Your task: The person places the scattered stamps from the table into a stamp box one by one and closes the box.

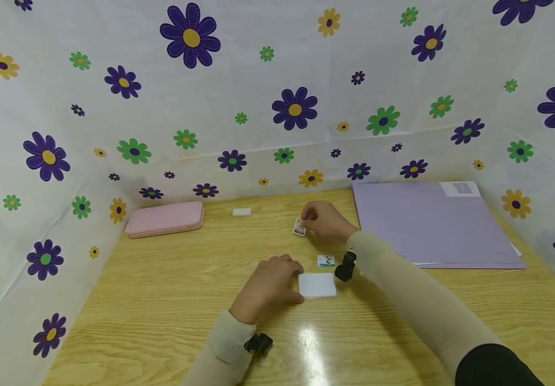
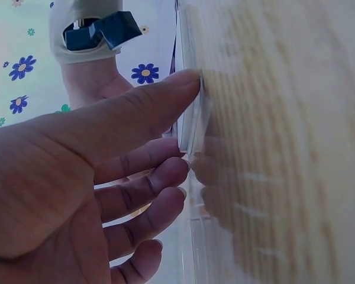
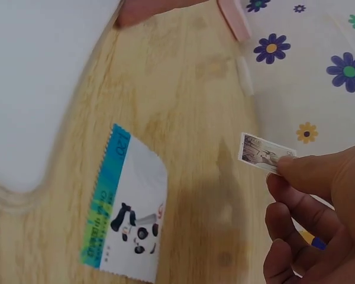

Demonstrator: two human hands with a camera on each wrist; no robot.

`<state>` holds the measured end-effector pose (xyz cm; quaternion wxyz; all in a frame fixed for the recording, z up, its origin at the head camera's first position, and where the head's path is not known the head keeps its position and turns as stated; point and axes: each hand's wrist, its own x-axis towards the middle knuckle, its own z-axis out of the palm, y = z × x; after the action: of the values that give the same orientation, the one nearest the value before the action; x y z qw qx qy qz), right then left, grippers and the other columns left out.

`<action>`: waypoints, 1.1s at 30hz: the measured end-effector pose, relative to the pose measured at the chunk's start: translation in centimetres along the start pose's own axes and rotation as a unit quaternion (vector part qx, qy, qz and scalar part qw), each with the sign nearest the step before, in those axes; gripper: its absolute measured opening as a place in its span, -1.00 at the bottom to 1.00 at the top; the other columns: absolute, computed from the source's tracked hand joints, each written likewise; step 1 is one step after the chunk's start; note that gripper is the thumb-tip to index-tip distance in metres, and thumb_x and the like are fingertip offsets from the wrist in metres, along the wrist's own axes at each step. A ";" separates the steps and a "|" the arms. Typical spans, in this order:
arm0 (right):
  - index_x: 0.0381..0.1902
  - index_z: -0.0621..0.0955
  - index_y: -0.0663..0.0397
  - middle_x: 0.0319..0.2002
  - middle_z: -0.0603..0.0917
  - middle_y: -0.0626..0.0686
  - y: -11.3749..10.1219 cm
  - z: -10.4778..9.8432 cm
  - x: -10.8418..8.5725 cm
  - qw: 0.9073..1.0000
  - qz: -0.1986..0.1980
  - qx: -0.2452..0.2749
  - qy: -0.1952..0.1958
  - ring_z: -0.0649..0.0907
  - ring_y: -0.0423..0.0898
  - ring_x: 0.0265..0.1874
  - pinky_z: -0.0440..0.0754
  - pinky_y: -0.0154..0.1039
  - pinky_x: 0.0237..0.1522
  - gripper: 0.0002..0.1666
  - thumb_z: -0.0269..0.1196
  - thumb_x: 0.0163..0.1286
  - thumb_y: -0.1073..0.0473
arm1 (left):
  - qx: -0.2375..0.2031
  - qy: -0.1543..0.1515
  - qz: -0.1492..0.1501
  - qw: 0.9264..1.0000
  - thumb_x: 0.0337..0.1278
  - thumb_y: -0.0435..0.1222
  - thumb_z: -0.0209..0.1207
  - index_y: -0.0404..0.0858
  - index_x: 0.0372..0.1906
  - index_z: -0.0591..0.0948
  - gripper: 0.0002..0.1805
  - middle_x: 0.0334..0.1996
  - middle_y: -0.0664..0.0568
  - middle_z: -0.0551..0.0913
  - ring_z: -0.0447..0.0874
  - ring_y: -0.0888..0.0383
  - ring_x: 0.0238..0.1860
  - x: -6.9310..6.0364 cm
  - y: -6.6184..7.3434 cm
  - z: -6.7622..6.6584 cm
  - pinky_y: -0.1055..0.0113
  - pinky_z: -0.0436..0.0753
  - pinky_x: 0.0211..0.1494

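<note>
My right hand (image 1: pixel 326 220) pinches a small brown-and-white postage stamp (image 3: pixel 261 152) between thumb and forefinger, above the table. A second postage stamp (image 3: pixel 130 210), with a panda and a blue-green band, lies on the table below that hand, just beyond a flat white case (image 1: pixel 317 285). With thumb and fingers at its near and far corners, my left hand (image 1: pixel 271 284) holds the left end of this case, which lies flat on the table. The left wrist view shows the case edge-on, with the left thumb (image 2: pixel 148 109) against it.
A pink case (image 1: pixel 165 219) lies at the back left of the wooden table (image 1: pixel 176 300), and a small white block (image 1: pixel 242 212) stands to its right. At the back right lies a large purple folder (image 1: pixel 431 225). Flower-printed cloth (image 1: pixel 238 96) encloses the back and sides.
</note>
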<state>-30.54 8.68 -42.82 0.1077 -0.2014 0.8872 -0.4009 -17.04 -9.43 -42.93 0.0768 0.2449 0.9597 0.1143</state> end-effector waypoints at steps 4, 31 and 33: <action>-0.19 0.61 0.06 -0.25 0.63 0.02 -0.2 -0.2 -0.5 1.000 0.002 0.007 0.016 0.57 -0.04 -0.25 0.55 -0.17 -0.15 -0.94 0.27 0.41 0.23 | 0.005 -0.001 -0.005 1.000 -0.13 0.07 0.50 -0.09 0.05 0.69 -0.41 -0.10 0.12 0.62 0.58 0.05 -0.09 -0.1 0.1 -0.1 0.02 0.54 -0.05; -0.24 0.69 0.06 -0.36 0.67 0.03 -1.0 -1.2 -5.9 0.994 -0.038 0.082 0.063 0.60 -0.05 -0.33 0.56 -0.17 -0.25 -0.92 0.33 0.38 0.18 | 0.012 0.010 -0.002 1.000 -0.14 0.09 0.50 -0.09 0.03 0.70 -0.41 -0.10 0.12 0.64 0.59 0.03 -0.10 -0.1 0.3 -0.2 -0.03 0.54 -0.03; -0.24 0.69 0.07 -0.36 0.67 0.04 -1.0 -1.2 -6.4 0.994 -0.042 0.088 0.058 0.60 -0.04 -0.33 0.56 -0.16 -0.26 -0.92 0.32 0.38 0.18 | 0.011 0.009 -0.002 1.000 -0.14 0.09 0.50 -0.10 0.03 0.70 -0.41 -0.10 0.12 0.64 0.58 0.03 -0.11 -0.2 0.3 -0.2 -0.02 0.54 -0.03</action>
<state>-24.98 11.69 -41.11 0.0566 -0.2047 0.8438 -0.4929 -16.80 -9.31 -42.68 0.0653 0.2424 0.9622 0.1059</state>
